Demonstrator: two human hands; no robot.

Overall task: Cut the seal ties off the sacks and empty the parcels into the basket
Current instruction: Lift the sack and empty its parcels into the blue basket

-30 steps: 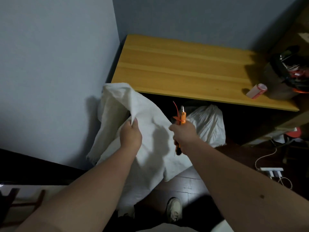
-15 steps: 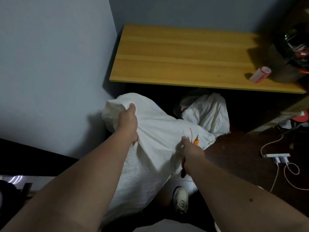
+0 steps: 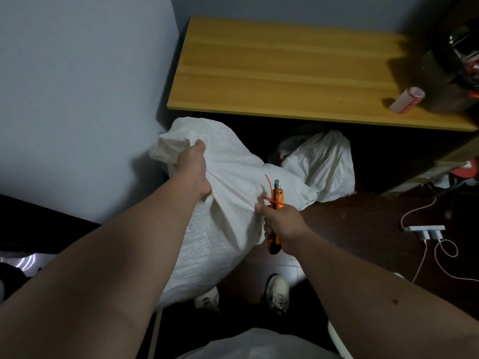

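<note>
A limp white woven sack (image 3: 228, 229) lies over the floor in front of me, by the wall. My left hand (image 3: 193, 169) grips a bunch of its cloth near the far end. My right hand (image 3: 281, 222) holds an orange utility knife (image 3: 277, 200), blade end pointing away, together with a thin red seal tie (image 3: 268, 186), and pinches the sack's near edge. A second white sack (image 3: 325, 164), bunched and full, sits under the table. No basket is in view.
A wooden table (image 3: 285, 68) stands against the far wall, with a red-and-white roll (image 3: 407, 99) and a dark cluttered bin (image 3: 453, 63) at its right end. A white power strip (image 3: 425, 229) with cables lies on the dark floor at right. My shoes (image 3: 277, 291) are below.
The sack has come down from chest height to the floor. My left hand shifted to its far end, and my right hand lowered with the knife and tie onto the sack's edge.
</note>
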